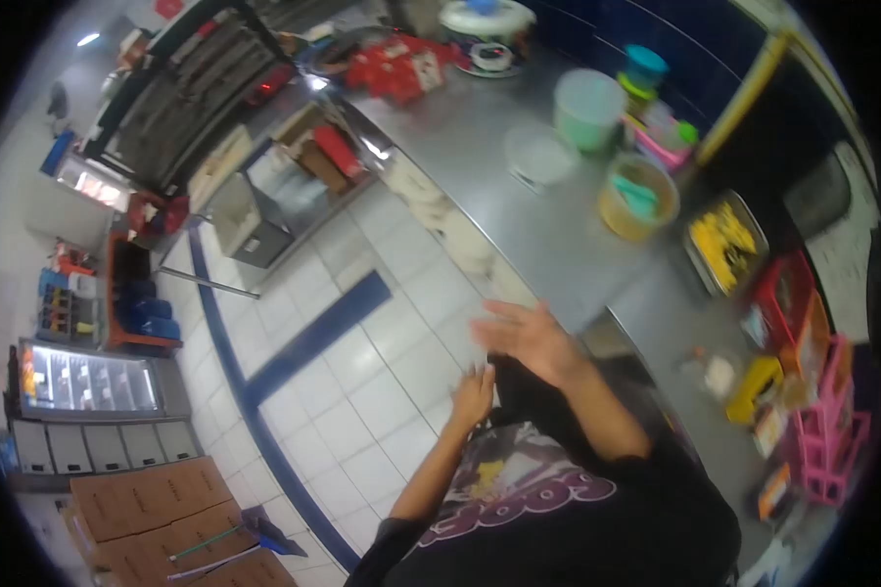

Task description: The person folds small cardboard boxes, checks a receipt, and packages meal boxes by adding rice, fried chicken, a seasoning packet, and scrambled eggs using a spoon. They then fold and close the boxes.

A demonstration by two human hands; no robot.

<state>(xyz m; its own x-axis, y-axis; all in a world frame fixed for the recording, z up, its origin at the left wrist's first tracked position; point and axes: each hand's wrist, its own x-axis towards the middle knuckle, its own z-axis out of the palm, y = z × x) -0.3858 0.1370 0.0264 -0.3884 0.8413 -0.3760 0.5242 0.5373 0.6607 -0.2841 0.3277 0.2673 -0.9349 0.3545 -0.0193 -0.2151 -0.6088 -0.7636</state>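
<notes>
My right hand [531, 342] is raised in front of my body beside the metal counter [440, 137], fingers spread, and I see nothing in it. It is slightly blurred. Lower and to the left, my left hand [474, 393] hangs over the white tiled floor, next to dark cloth [519, 391] at my front. Its fingers point away from me, and no object shows in them. Nearest on the counter are a yellowish tub [625, 220] with a turquoise item inside, a white kitchen scale [540, 157] and a metal tray [726, 279] of yellow pieces.
A greenish bucket [589, 108], a pink basket [661, 147] and a red cloth [396, 68] are on the counter. Pink racks [832, 430] and a yellow item [757, 388] lie at right. Cardboard boxes [152, 504], a display fridge [88, 380] and a grey bin [250, 220] stand left.
</notes>
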